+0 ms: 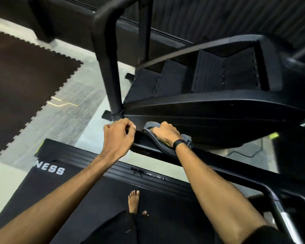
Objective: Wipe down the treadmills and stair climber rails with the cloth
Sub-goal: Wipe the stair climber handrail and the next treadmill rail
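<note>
I stand barefoot on a black treadmill belt (81, 199) and look down. A black handrail (209, 161) of the treadmill runs diagonally in front of me. My right hand (165, 132) grips a grey cloth (185, 139) and presses it onto that rail. My left hand (119, 136) wraps round the free end of the same rail, just left of the cloth. Beyond the rail stands the black stair climber (218, 110) with its ribbed steps (209, 74). Its upright rail (109, 67) rises just above my left hand.
Dark puzzle-edge floor mats (25, 81) lie on the pale floor (88, 110) at the left. A second treadmill rail with a silver section (282, 213) is at the lower right. A cable (245, 152) lies on the floor under the stair climber.
</note>
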